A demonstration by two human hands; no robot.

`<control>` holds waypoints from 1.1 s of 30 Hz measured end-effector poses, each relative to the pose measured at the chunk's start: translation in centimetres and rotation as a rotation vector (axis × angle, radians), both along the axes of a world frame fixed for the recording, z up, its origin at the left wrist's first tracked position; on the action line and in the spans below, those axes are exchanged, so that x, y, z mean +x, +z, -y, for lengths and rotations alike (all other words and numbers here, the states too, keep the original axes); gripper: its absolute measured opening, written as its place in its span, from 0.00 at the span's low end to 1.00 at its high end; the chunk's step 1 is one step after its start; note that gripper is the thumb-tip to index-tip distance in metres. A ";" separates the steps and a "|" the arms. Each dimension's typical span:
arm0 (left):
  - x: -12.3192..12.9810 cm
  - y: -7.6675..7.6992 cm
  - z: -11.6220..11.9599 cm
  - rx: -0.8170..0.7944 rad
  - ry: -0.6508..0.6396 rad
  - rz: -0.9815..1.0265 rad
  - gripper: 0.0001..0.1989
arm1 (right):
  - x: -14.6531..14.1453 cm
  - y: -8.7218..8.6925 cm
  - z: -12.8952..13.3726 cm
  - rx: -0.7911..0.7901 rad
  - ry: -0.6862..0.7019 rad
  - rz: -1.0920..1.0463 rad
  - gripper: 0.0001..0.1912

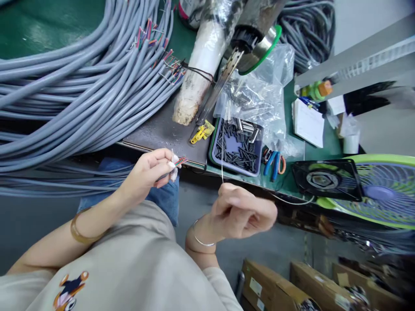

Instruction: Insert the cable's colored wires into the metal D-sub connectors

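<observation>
My left hand (152, 170) is closed round the end of a grey cable, and thin coloured wires (181, 161) stick out past its fingertips, two of which have white coverings. Off to the right, my right hand (243, 209) is pinched on a thin white strand (222, 160) that rises from its fingers across the tray. The blue-purple tray (259, 166) holds many small black tubes (244, 160) and some metal pins (248, 128). Thick grey cables (97, 86) with stripped coloured ends lie at the upper left.
A wrapped white tube (204, 65) and a soldering iron (223, 75) point towards me. Beside the tray are a yellow clip (199, 134), pliers (275, 165) and a plastic bag (259, 95). A black fan (327, 179) and a green basket (385, 190) stand right.
</observation>
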State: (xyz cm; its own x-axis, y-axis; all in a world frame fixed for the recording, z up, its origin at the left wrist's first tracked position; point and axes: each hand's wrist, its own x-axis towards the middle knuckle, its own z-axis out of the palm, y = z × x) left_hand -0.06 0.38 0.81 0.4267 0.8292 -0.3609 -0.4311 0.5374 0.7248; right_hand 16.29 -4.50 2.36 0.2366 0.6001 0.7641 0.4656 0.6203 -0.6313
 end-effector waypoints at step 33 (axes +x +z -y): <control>-0.2 -0.5 0.5 0.155 0.084 -0.157 0.09 | -1.7 -1.8 -1.2 -0.753 0.075 -0.109 0.05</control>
